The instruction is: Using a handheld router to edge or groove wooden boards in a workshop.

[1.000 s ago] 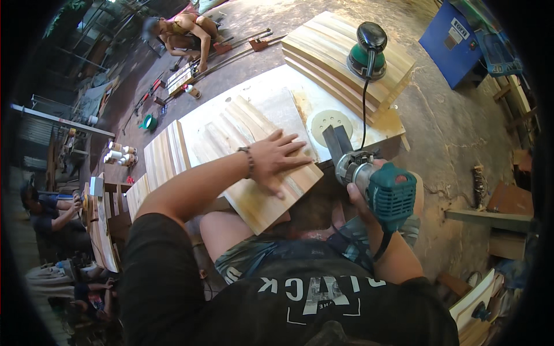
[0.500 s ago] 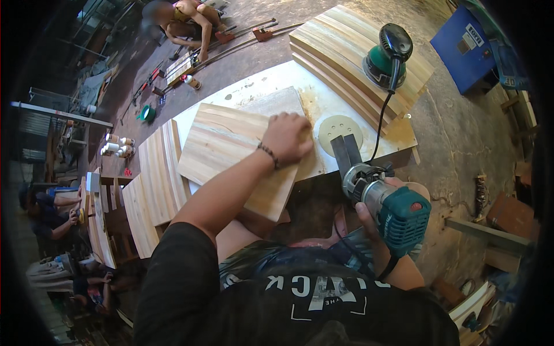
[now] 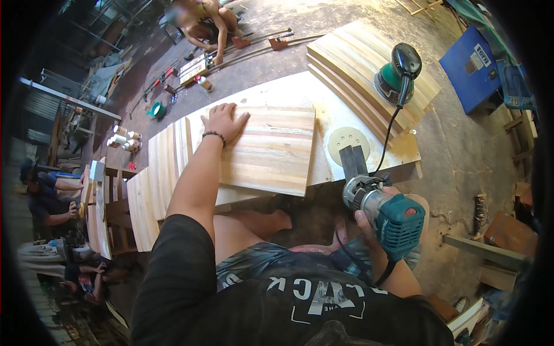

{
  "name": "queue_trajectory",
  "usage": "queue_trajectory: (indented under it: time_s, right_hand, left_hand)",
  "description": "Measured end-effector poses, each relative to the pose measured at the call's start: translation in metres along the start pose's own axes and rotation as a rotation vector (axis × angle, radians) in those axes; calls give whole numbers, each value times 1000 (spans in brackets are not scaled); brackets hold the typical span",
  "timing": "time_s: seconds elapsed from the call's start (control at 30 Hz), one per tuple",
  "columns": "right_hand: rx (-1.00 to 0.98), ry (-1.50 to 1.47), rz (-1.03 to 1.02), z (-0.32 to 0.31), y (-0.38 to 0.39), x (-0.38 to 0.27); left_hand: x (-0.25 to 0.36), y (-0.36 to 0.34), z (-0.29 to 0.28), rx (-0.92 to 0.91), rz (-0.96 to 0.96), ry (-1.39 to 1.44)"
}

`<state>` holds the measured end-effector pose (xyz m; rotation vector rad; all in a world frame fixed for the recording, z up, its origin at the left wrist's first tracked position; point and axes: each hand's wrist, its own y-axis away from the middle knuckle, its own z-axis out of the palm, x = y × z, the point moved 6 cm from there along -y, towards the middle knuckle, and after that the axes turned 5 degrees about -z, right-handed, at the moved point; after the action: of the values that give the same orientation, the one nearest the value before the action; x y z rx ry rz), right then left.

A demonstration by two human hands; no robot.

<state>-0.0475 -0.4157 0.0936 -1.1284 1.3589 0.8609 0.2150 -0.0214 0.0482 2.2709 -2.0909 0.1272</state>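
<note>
My left hand [image 3: 225,122], a dark bead bracelet at its wrist, lies with fingers spread on the far left part of a striped wooden panel [image 3: 271,153]. The panel rests flat on a white-topped table [image 3: 254,92], and its near edge reaches the table's front. My right hand [image 3: 375,225] grips a teal and silver trim router [image 3: 392,213] to the right, tilted, its base towards the table. Two dark flat bars [image 3: 353,161] extend from the router's base over a round sanding disc [image 3: 345,143] with holes. The router's bit cannot be made out.
A stack of wooden panels [image 3: 346,75] at the far right carries a green and black sander [image 3: 395,78], whose cord hangs near the router. More panels [image 3: 158,190] stand left. A blue box [image 3: 473,69] is on the floor beyond. Co-workers [image 3: 205,26] crouch far away and work at left.
The panel has turned and shifted right on the table. My left hand has moved from its right end to its far left part, fingers now spread. The router stays in my right hand.
</note>
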Motion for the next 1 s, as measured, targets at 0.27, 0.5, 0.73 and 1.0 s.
queue_trajectory:
  time_s: [0.27, 0.5, 0.73, 1.0]
  right_hand:
    - [27, 412, -554, -8, 2, -16]
    - [-89, 163, -392, 12, 3, -17]
    - [-158, 540, -667, 17, 7, -22]
    - [-283, 457, -612, 40, 16, -3]
  left_hand:
    - [-2, 27, -7, -52, -177, -225]
    - [-25, 64, -6, -60, -402, -143]
    - [-16, 138, 25, -59, -188, -42]
    - [-73, 214, 8, -68, -533, -47]
